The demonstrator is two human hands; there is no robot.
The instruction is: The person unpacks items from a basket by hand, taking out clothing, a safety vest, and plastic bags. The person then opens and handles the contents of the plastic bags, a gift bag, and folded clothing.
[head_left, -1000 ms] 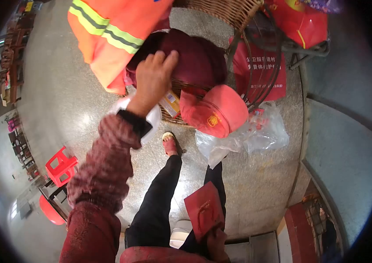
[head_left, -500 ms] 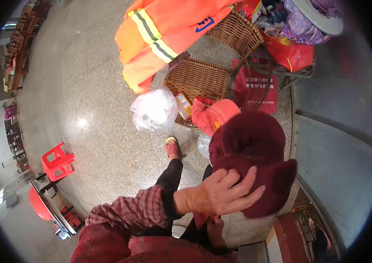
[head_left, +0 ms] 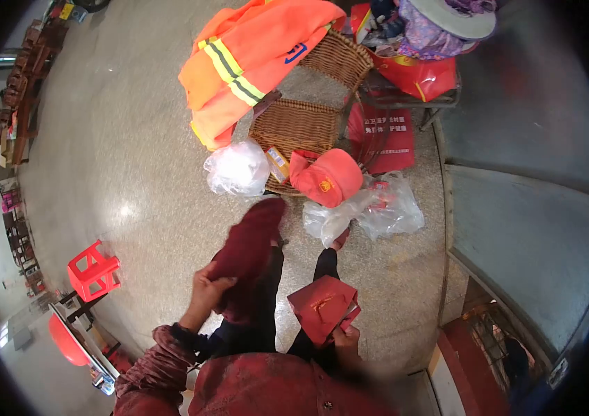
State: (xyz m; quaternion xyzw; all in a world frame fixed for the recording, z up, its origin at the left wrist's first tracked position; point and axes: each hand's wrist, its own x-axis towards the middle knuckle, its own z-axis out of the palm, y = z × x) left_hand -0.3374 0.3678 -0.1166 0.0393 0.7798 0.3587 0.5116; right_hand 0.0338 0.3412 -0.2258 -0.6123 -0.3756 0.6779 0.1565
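My left hand [head_left: 204,291] grips a dark maroon knit cap [head_left: 247,253] by its lower edge, holding it over my left leg. The cap hangs narrow and slightly blurred. In my right hand [head_left: 346,338] is a small red paper bag [head_left: 322,305] with gold marking, pinched at its lower right corner. Beyond them stands a wicker chair [head_left: 294,128]. On its front edge lie a red-orange cap [head_left: 329,179] with a yellow emblem, a small yellow-and-white box [head_left: 278,163] and a white plastic bag [head_left: 237,168].
An orange reflective jacket [head_left: 239,69] drapes over the chair. Clear plastic bags [head_left: 391,208] lie on the floor by my right foot. A red bag [head_left: 419,78] with clothes and a hat sits on a stand. A red stool [head_left: 93,270] is at left, a grey door [head_left: 516,229] at right.
My left hand has carried the maroon cap from the right across to the left. The red paper bag in my right hand and the clear plastic bags have come into full view.
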